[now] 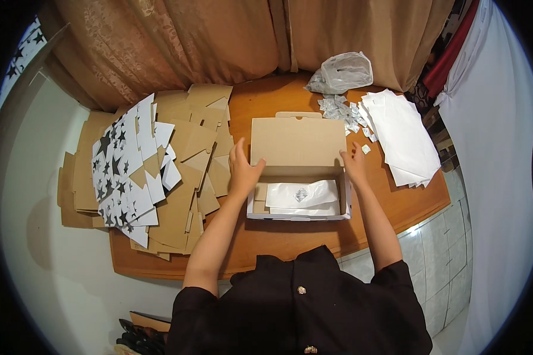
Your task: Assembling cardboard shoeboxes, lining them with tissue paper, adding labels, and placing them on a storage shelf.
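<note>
An open cardboard box point(299, 177) sits in the middle of the wooden bench point(278, 236), its lid standing up at the far side and folded white paper point(302, 195) lying inside. The left hand point(241, 165) rests open-fingered against the box's left wall by the lid's edge, and the right hand point(355, 161) touches the right wall, fingers spread, gripping nothing. Flat cardboard blanks point(160, 171) lie heaped to the left, with white sheets point(403, 139), small sachets point(340, 112) and a plastic bag point(342, 72) at the far right.
</note>
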Available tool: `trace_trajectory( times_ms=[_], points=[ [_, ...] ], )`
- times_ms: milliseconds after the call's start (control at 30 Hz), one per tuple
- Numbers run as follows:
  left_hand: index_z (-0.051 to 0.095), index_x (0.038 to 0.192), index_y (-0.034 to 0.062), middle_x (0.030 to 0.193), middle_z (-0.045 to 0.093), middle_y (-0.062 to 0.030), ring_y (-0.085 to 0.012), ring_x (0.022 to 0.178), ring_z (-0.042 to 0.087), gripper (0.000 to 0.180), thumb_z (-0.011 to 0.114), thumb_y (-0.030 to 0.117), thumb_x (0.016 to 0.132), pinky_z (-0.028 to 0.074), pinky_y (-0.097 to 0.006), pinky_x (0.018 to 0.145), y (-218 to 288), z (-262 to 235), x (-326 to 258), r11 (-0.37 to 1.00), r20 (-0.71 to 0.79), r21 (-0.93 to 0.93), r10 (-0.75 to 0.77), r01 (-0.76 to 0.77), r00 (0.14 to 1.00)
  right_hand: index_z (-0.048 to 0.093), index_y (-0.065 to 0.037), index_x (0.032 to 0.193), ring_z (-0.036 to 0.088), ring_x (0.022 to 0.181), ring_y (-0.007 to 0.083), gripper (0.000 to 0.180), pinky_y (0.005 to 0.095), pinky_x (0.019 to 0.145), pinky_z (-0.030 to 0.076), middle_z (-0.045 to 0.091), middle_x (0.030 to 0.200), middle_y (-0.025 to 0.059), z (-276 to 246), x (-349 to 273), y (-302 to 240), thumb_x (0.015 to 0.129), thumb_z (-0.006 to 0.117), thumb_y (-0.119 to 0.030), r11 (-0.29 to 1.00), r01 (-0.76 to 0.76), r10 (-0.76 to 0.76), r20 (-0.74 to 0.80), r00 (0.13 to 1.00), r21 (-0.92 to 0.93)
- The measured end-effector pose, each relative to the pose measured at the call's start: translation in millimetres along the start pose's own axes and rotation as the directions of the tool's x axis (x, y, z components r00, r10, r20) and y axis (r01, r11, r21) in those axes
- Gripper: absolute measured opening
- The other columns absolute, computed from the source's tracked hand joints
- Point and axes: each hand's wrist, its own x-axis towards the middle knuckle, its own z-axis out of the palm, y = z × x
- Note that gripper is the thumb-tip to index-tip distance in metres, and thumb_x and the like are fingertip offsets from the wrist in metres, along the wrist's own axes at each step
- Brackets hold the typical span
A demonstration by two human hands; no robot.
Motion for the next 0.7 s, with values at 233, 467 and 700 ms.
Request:
trace_trajectory(
  times_ms=[233, 467, 700],
  points=[
    [0.046, 0.120, -0.0002, 0.113, 0.055, -0.0098, -0.0160, 0.107, 0.050, 0.041, 0.057, 0.016, 0.084, 0.036, -0.028, 0.093, -15.4, 17.7, 18.1, 0.436, 0.494, -0.656, -0.368, 0.616, 0.788, 0.046, 0.000, 0.120, 0.047, 0.108, 0.0178, 0.045, 0.0294, 0.094, 0.034, 0.053, 0.114, 0.0103, 13.7, 16.3, -3.1, 0.088, 0.052, -0.030, 0.603, -0.422, 0.348, 0.253, 0.903, 0.677],
    [0.037, 0.129, 0.0004, 0.125, 0.045, -0.0143, -0.0249, 0.122, 0.038, 0.060, 0.063, 0.023, 0.079, 0.027, -0.037, 0.103, -7.2, -34.3, -3.0, 0.807, 0.304, -0.540, -0.079, 0.240, 0.949, 0.053, -0.002, 0.110, 0.049, 0.102, 0.0160, 0.032, 0.0296, 0.092, 0.035, 0.054, 0.106, 0.0055, -47.9, -11.8, -39.3, 0.088, 0.053, -0.025, 0.646, -0.111, 0.016, 0.131, 0.991, 0.755],
    [0.020, 0.137, 0.0022, 0.135, 0.033, -0.0239, -0.0352, 0.127, 0.032, 0.097, 0.078, 0.033, 0.065, 0.025, -0.042, 0.106, -31.0, -40.8, -93.0, 0.903, 0.277, -0.426, 0.078, 0.049, 0.958, 0.054, -0.002, 0.104, 0.042, 0.120, 0.0271, 0.051, 0.0366, 0.101, 0.031, 0.051, 0.117, 0.0148, -49.9, -74.8, -15.5, 0.064, 0.080, -0.020, 0.845, -0.014, -0.116, 0.209, 0.971, 0.534]
  ],
)
